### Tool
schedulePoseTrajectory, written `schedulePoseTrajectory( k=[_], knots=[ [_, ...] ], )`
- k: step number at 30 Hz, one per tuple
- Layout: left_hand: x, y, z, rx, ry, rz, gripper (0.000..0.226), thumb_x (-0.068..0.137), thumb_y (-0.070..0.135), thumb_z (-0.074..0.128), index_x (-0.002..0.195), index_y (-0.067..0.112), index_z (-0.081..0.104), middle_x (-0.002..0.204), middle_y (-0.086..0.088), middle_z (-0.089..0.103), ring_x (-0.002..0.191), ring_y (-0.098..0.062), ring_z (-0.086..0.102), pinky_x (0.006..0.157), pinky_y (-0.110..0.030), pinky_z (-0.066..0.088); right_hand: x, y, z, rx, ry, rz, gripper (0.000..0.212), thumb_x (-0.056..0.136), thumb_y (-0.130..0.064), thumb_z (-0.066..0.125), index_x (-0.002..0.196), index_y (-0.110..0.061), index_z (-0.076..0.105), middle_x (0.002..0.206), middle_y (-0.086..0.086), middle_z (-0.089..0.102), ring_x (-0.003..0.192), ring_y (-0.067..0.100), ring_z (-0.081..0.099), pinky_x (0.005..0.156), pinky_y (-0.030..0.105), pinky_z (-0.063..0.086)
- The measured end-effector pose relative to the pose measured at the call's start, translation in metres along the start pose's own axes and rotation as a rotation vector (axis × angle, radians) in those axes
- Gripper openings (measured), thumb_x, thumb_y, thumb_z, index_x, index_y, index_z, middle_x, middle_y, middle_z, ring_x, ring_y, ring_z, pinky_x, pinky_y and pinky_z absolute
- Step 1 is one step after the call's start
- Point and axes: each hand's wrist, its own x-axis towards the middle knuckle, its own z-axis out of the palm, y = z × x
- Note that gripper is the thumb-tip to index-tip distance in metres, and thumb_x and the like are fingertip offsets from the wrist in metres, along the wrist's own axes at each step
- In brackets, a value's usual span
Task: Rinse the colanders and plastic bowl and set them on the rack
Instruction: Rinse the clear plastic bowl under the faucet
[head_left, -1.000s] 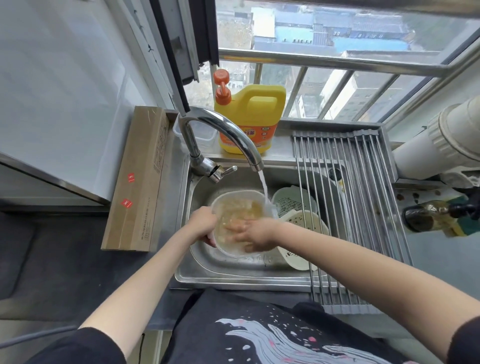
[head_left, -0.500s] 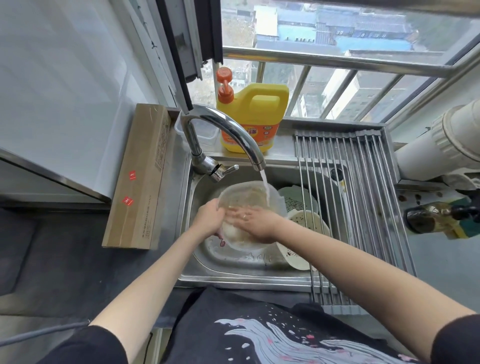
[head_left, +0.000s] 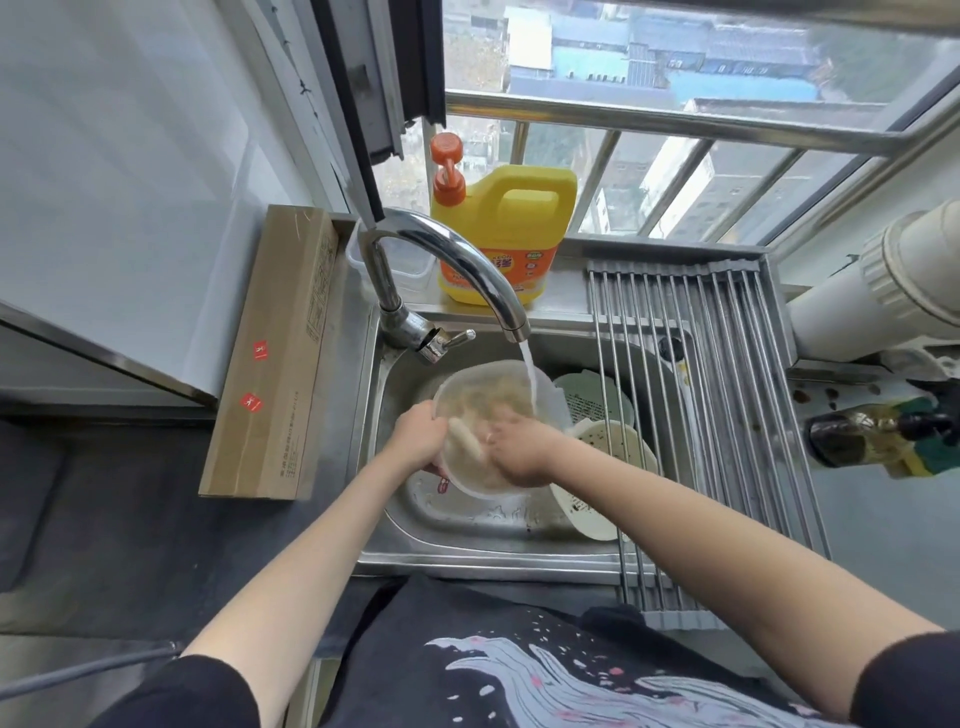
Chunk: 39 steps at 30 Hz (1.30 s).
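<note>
The left hand (head_left: 418, 439) grips the left rim of the clear plastic bowl (head_left: 493, 400), fingers curled over the edge, holding it tilted above the sink (head_left: 415, 525). The right hand (head_left: 519, 449) lies inside the bowl against its near wall; its fingers look fairly flat, though motion blur hides them partly. Water runs from the faucet (head_left: 447, 260) into the bowl's far right side. Just right of the bowl, a green colander (head_left: 597, 400) sits at the far side of the sink and a cream colander (head_left: 613, 457) leans nearer, partly under the roll-up rack (head_left: 727, 389) spanning the sink's right part. A yellow detergent jug (head_left: 504, 234) stands on the far ledge, and a long cardboard box (head_left: 275, 353) lies on the counter (head_left: 104, 519) at left.
</note>
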Motion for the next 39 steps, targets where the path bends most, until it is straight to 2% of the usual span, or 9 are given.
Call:
schedulePoseTrajectory(
  k=[5,8,13,17,23,25,30,35,39],
  knots=[
    [0.0,0.002,0.005,-0.077,-0.004,-0.007,0.027,0.088,0.004,0.037,0.104,0.011,0.058,0.093,-0.015,0.061,0.062,-0.029,0.061,0.043,-0.036,0.056,-0.002,0.008,-0.005,0.138,0.122,0.165,0.065,0.097,-0.008,0.034,0.154,-0.018,0.004,0.161,0.002,0.0,0.148,0.027,-0.001,0.118,0.047,0.017],
    [0.0,-0.003,0.006,-0.088,-0.049,-0.043,0.027,0.09,0.006,0.036,0.102,0.005,0.061,0.076,-0.016,0.062,0.05,-0.028,0.061,0.053,-0.042,0.057,-0.006,-0.001,-0.012,0.122,0.008,-0.037,0.051,0.101,-0.027,0.028,0.149,-0.01,0.026,0.158,0.009,0.02,0.146,0.028,0.015,0.117,0.038,0.013],
    [0.003,-0.004,0.011,-0.16,-0.053,-0.064,0.027,0.088,0.005,0.035,0.101,0.006,0.059,0.083,-0.018,0.06,0.048,-0.026,0.06,0.041,-0.035,0.054,-0.006,0.005,-0.006,0.163,0.036,0.207,0.057,0.096,-0.009,0.04,0.15,-0.013,0.024,0.159,0.007,0.019,0.143,0.029,0.025,0.111,0.042,0.028],
    [0.008,-0.013,0.009,-0.141,-0.082,-0.077,0.025,0.087,0.004,0.036,0.086,0.008,0.061,0.077,-0.019,0.06,0.05,-0.028,0.06,0.055,-0.048,0.058,-0.012,0.003,-0.002,0.211,-0.093,-0.009,0.035,0.096,-0.011,0.043,0.128,-0.008,0.057,0.156,0.006,0.027,0.128,0.024,0.047,0.095,0.032,0.042],
    [0.015,-0.026,0.0,-0.39,-0.117,-0.184,0.031,0.092,0.002,0.036,0.113,0.014,0.054,0.089,-0.011,0.066,0.071,-0.027,0.064,0.046,-0.033,0.057,-0.058,0.032,0.003,0.378,0.8,0.23,0.027,0.085,-0.002,0.056,0.109,-0.006,0.068,0.125,0.012,0.063,0.119,0.032,0.056,0.098,0.049,0.048],
    [0.016,-0.025,0.004,-0.456,-0.151,-0.206,0.03,0.095,0.002,0.036,0.117,0.013,0.051,0.092,-0.01,0.065,0.077,-0.024,0.064,0.049,-0.034,0.058,-0.066,0.036,0.008,0.548,0.913,0.336,0.031,0.085,-0.008,0.062,0.117,-0.011,0.063,0.12,0.007,0.062,0.112,0.025,0.057,0.093,0.046,0.05],
    [0.022,-0.015,0.015,-0.499,-0.152,-0.168,0.026,0.096,0.006,0.042,0.121,0.01,0.05,0.099,-0.014,0.064,0.073,-0.024,0.062,0.045,-0.029,0.056,-0.062,0.04,-0.001,1.305,0.651,0.628,0.067,0.087,-0.051,0.059,0.142,-0.025,0.032,0.135,0.001,0.047,0.119,0.018,0.049,0.099,0.041,0.045],
    [0.022,-0.016,0.012,-0.472,-0.189,-0.142,0.022,0.099,0.011,0.041,0.119,0.01,0.05,0.083,-0.01,0.062,0.046,-0.015,0.056,0.046,-0.028,0.055,-0.057,0.044,-0.011,1.453,0.486,0.586,0.055,0.089,-0.042,0.06,0.137,-0.02,0.045,0.121,0.007,0.06,0.104,0.018,0.061,0.073,0.037,0.061],
    [0.019,-0.021,0.017,-0.508,-0.249,-0.123,0.027,0.099,0.015,0.04,0.124,0.014,0.05,0.098,-0.013,0.065,0.08,-0.026,0.064,0.055,-0.033,0.058,-0.064,0.047,-0.011,1.605,0.35,0.532,0.061,0.078,-0.05,0.066,0.131,-0.021,0.053,0.119,0.001,0.063,0.111,0.021,0.061,0.08,0.039,0.059]
  ],
)
